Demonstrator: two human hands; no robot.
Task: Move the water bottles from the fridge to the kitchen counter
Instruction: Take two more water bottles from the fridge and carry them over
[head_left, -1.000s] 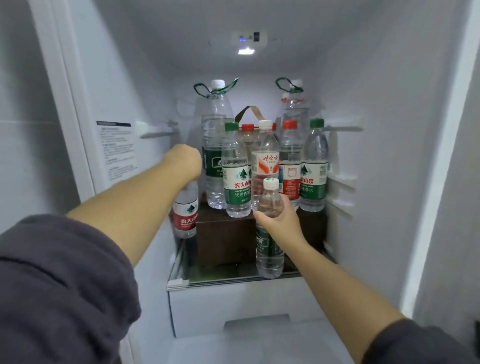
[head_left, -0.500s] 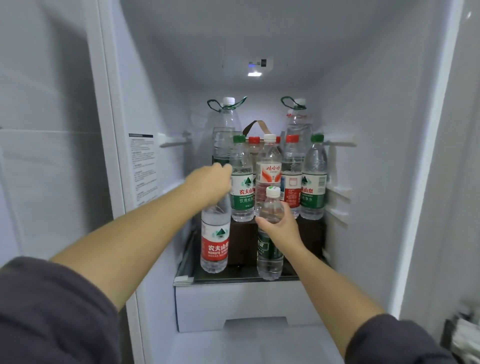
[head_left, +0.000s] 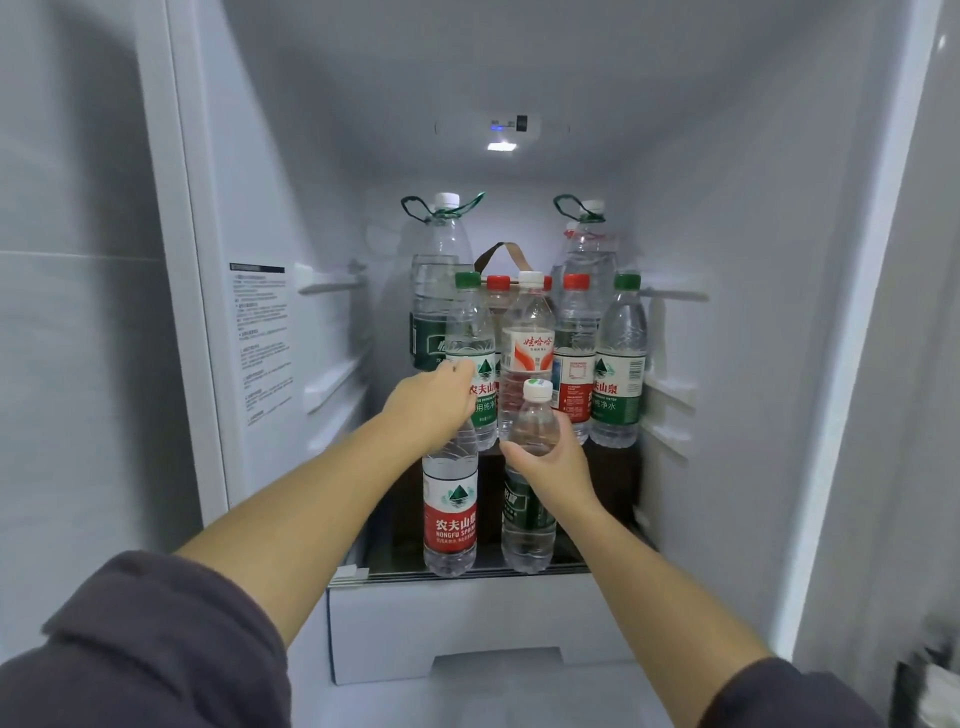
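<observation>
Inside the open fridge, my left hand (head_left: 434, 408) grips the top of a red-label water bottle (head_left: 450, 514) at the front left of the glass shelf (head_left: 467, 571). My right hand (head_left: 553, 460) grips a small white-capped bottle with a dark green label (head_left: 529, 519) just to its right. Both bottles sit at the shelf's front edge; I cannot tell whether they touch it. Behind them, on a dark raised stand (head_left: 613, 478), stands a row of several bottles: a green-capped one (head_left: 470, 332), a white-capped orange-label one (head_left: 530, 338), a red-capped one (head_left: 574, 353) and another green-capped one (head_left: 621, 364).
Two tall handled bottles stand at the back, one left (head_left: 436, 270) and one right (head_left: 587, 244), with a brown strap handle (head_left: 501, 254) between them. A white drawer (head_left: 467, 623) lies under the shelf. Fridge walls with rails close in on both sides.
My left hand has brought the red-label bottle rightward and forward from the left wall to beside the small bottle. My right hand keeps its grip. The camera has pulled back.
</observation>
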